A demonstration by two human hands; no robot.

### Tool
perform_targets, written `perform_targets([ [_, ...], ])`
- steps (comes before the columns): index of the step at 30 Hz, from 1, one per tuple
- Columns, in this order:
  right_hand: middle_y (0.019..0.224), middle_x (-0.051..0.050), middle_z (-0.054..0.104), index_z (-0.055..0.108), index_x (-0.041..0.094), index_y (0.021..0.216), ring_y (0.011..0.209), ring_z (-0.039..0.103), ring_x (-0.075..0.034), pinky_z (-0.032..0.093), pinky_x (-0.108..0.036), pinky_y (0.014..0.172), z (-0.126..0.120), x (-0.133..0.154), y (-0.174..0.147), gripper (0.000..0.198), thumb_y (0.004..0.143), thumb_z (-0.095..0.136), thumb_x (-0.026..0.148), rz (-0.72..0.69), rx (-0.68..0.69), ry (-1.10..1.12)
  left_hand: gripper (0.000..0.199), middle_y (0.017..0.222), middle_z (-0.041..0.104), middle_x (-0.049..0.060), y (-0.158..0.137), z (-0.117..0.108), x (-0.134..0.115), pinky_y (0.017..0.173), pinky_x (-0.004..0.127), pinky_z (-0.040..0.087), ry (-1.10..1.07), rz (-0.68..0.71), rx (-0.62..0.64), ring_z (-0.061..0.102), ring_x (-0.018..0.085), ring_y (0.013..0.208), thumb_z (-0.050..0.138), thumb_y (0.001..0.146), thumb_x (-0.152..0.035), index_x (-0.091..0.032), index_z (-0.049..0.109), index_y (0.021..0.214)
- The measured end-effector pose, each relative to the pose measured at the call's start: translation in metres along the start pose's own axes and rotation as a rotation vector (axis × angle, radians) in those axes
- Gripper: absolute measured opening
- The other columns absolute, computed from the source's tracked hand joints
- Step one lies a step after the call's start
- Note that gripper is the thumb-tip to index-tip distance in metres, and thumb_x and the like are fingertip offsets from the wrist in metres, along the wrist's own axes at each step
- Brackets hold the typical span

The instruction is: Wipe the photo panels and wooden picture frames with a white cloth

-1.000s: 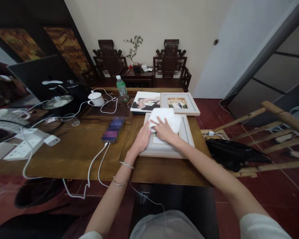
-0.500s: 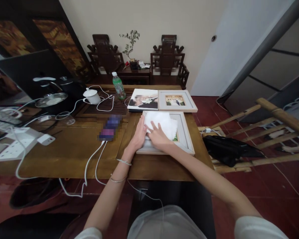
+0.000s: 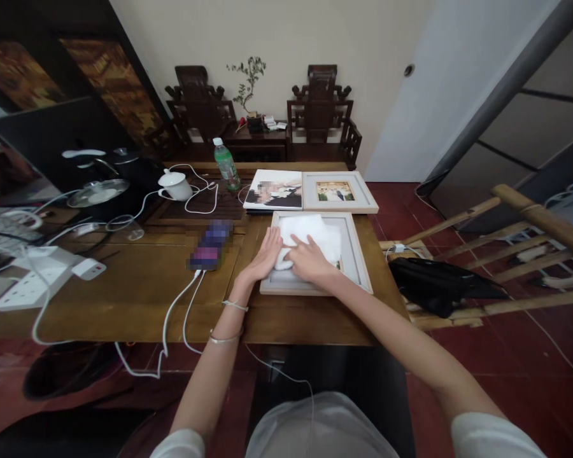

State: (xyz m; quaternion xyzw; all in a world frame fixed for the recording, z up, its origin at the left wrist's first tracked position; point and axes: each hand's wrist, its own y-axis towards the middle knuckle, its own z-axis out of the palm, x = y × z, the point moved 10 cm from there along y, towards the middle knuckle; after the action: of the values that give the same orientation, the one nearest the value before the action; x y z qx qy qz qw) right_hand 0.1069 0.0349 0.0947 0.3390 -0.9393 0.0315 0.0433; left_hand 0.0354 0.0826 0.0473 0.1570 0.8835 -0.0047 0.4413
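A light wooden picture frame (image 3: 360, 254) with a wide pale mat lies flat on the table near its front right. My left hand (image 3: 266, 251) rests with straight fingers along the frame's left edge. My right hand (image 3: 310, 259) presses on a folded white tissue (image 3: 308, 227), its fingers bent onto it and part of the tissue bunched by the thumb. The tissue and the hand hide most of the picture in the frame. Just behind, a second framed photo (image 3: 334, 191) lies beside a white-edged photo album (image 3: 274, 191).
A phone (image 3: 212, 245) on a white cable lies to the left. Farther left are a lidded white cup (image 3: 175, 186), a green-labelled bottle (image 3: 226, 165), a power strip (image 3: 33, 280) and a glass-lidded pot (image 3: 98, 192). A bamboo chair (image 3: 520, 197) holding a black bag (image 3: 424, 286) stands at the right.
My right hand has slid slightly right and down on the frame, and the tissue's lower left part has bunched up. My left hand has shifted a little down along the frame's edge.
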Motion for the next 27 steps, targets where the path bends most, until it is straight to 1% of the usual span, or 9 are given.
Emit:
perform_targets([
  [4, 0.148, -0.008, 0.040, 0.065, 0.015, 0.117, 0.138, 0.023, -0.037, 0.021, -0.063, 0.107, -0.004, -0.013, 0.022, 0.041, 0.081, 0.047, 0.011, 0.116, -0.075, -0.084, 0.063, 0.157, 0.011, 0.006, -0.001, 0.000, 0.005, 0.117, 0.043, 0.012, -0.052, -0.026, 0.003, 0.001, 0.020, 0.143, 0.016, 0.097, -0.057, -0.022, 0.023, 0.149],
  [7, 0.148, -0.011, 0.040, 0.065, 0.012, 0.116, 0.136, 0.024, -0.042, 0.024, -0.062, 0.105, 0.003, -0.001, 0.017, 0.038, 0.082, 0.048, 0.015, 0.172, -0.007, -0.083, 0.063, 0.157, 0.010, 0.007, -0.001, -0.002, 0.011, 0.116, 0.046, 0.016, -0.088, -0.048, -0.005, 0.002, 0.021, 0.143, 0.009, 0.097, -0.054, -0.021, 0.022, 0.149],
  [10, 0.143, -0.011, 0.046, 0.069, 0.014, 0.109, 0.133, 0.030, -0.042, 0.030, -0.061, 0.102, 0.007, 0.028, -0.007, 0.034, 0.084, 0.046, 0.016, 0.075, 0.046, -0.048, 0.063, 0.157, 0.012, 0.008, -0.001, -0.001, 0.012, 0.115, 0.049, 0.020, -0.099, -0.038, -0.010, 0.003, 0.023, 0.142, 0.004, 0.098, -0.051, -0.021, 0.023, 0.149],
  [12, 0.141, -0.010, 0.048, 0.070, 0.014, 0.105, 0.133, 0.032, -0.040, 0.030, -0.059, 0.104, 0.006, 0.046, -0.028, 0.034, 0.084, 0.044, 0.013, -0.038, 0.026, -0.043, 0.062, 0.157, 0.012, 0.009, -0.001, 0.001, 0.009, 0.116, 0.048, 0.017, -0.059, -0.019, -0.017, 0.002, 0.022, 0.143, 0.008, 0.098, -0.052, -0.019, 0.022, 0.149],
  [14, 0.142, -0.010, 0.047, 0.069, 0.014, 0.106, 0.134, 0.031, -0.038, 0.028, -0.057, 0.107, 0.006, 0.051, -0.049, 0.036, 0.083, 0.043, 0.009, -0.090, 0.011, -0.046, 0.063, 0.157, 0.013, 0.012, -0.002, 0.003, 0.002, 0.117, 0.047, 0.013, 0.035, 0.029, -0.052, 0.002, 0.023, 0.144, 0.016, 0.098, -0.052, -0.014, 0.021, 0.149],
  [16, 0.144, -0.009, 0.045, 0.069, 0.015, 0.109, 0.136, 0.029, -0.037, 0.026, -0.056, 0.109, 0.006, 0.042, -0.066, 0.039, 0.080, 0.044, 0.006, -0.076, 0.014, -0.048, 0.065, 0.156, 0.016, 0.016, -0.004, 0.004, -0.008, 0.118, 0.048, 0.012, 0.158, 0.115, -0.100, 0.005, 0.025, 0.144, 0.024, 0.098, -0.050, -0.010, 0.021, 0.148],
  [19, 0.145, -0.006, 0.045, 0.069, 0.017, 0.110, 0.137, 0.029, -0.035, 0.027, -0.055, 0.109, 0.003, 0.016, -0.087, 0.043, 0.075, 0.046, 0.003, -0.017, 0.038, -0.046, 0.062, 0.154, 0.022, 0.018, -0.007, 0.008, -0.017, 0.117, 0.048, 0.016, 0.262, 0.219, -0.129, 0.011, 0.027, 0.144, 0.031, 0.097, -0.044, -0.008, 0.023, 0.147],
  [24, 0.141, -0.004, 0.049, 0.072, 0.019, 0.103, 0.137, 0.032, -0.033, 0.028, -0.055, 0.109, -0.006, -0.026, -0.119, 0.048, 0.069, 0.045, -0.002, 0.107, 0.073, -0.079, 0.054, 0.152, 0.029, 0.018, -0.009, 0.009, -0.017, 0.117, 0.048, 0.021, 0.288, 0.236, -0.127, 0.021, 0.027, 0.143, 0.031, 0.096, -0.032, -0.007, 0.030, 0.144],
  [27, 0.140, -0.006, 0.051, 0.072, 0.017, 0.100, 0.136, 0.032, -0.033, 0.028, -0.055, 0.109, -0.009, -0.029, -0.124, 0.046, 0.068, 0.045, -0.002, 0.103, 0.050, -0.091, 0.050, 0.148, 0.037, 0.018, -0.009, 0.007, -0.018, 0.116, 0.048, 0.024, 0.266, 0.239, -0.152, 0.027, 0.027, 0.141, 0.031, 0.094, -0.025, -0.008, 0.038, 0.140],
])
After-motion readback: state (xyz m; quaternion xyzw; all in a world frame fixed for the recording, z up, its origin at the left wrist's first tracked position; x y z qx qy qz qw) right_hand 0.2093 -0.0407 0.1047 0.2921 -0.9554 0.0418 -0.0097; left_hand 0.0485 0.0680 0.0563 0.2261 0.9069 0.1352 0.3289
